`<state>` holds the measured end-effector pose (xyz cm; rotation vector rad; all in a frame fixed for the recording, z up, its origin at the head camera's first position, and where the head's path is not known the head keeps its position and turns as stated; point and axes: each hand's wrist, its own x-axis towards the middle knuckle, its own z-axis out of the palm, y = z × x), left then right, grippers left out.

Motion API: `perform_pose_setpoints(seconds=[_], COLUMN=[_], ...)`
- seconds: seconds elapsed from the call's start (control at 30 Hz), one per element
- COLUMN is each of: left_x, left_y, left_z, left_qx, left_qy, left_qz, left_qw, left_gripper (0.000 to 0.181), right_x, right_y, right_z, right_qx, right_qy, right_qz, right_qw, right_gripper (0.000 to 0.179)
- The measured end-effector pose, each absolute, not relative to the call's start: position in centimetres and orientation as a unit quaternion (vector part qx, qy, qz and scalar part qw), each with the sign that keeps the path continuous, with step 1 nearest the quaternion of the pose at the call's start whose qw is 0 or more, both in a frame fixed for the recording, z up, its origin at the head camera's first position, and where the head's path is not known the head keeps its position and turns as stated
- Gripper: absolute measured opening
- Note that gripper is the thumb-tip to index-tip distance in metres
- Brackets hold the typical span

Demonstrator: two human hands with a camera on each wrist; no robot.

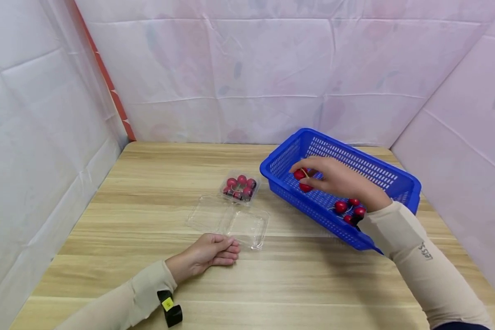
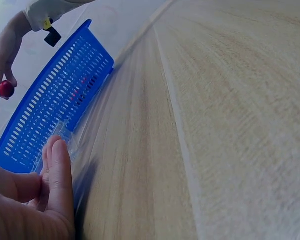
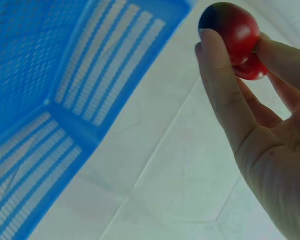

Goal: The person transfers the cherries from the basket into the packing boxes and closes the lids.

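In the head view my right hand is over the left end of a blue basket, pinching a pair of red cherries on a stem. The right wrist view shows these cherries between thumb and fingertips, one with a dark patch. My left hand rests on the table, fingers fairly straight, thumb and fingertips right at the near corner of an opened clear plastic box. Its flat lid lies folded out to the left. Loose cherries lie in the basket under my right wrist.
Behind the opened box stands another clear box filled with several cherries. The wooden table is bounded by cloth-covered walls at the back and both sides. The basket's raised rim runs along the table's right part.
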<state>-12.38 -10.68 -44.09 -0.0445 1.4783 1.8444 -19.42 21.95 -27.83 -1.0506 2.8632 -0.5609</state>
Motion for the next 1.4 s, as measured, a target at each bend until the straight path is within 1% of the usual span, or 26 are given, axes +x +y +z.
perform_pose_setpoints(seconds=[0.27,0.5,0.87,1.23,1.4], left_x=[-12.4,-12.4,-12.3,-12.4,-12.3], left_y=[-10.8,-10.9,-10.6,-10.6,-10.6], left_z=[-44.1,-44.0,-44.0,-44.2,-44.3], left_qx=[-0.026,-0.031,-0.038,-0.039,-0.036], left_qy=[0.58,0.581,0.583,0.585,0.586], left_qz=[0.722,0.721,0.72,0.719,0.718], left_qw=[0.376,0.375,0.375,0.373,0.374], left_gripper=[0.03,0.031,0.029,0.025,0.024], right_x=[-17.8,-17.1,-17.2,-17.5,-17.4], right_y=[18.0,15.1,13.0,11.7,11.3], right_z=[-29.4,-32.1,-36.6,-38.7,-39.2], right_qx=[-0.388,-0.444,-0.441,-0.452,-0.446], right_qy=[0.898,0.864,0.852,0.844,0.85], right_qz=[-0.207,-0.234,-0.269,-0.259,-0.252], right_qw=[0.012,0.038,0.08,0.127,0.126], right_gripper=[0.031,0.033,0.031,0.03,0.032])
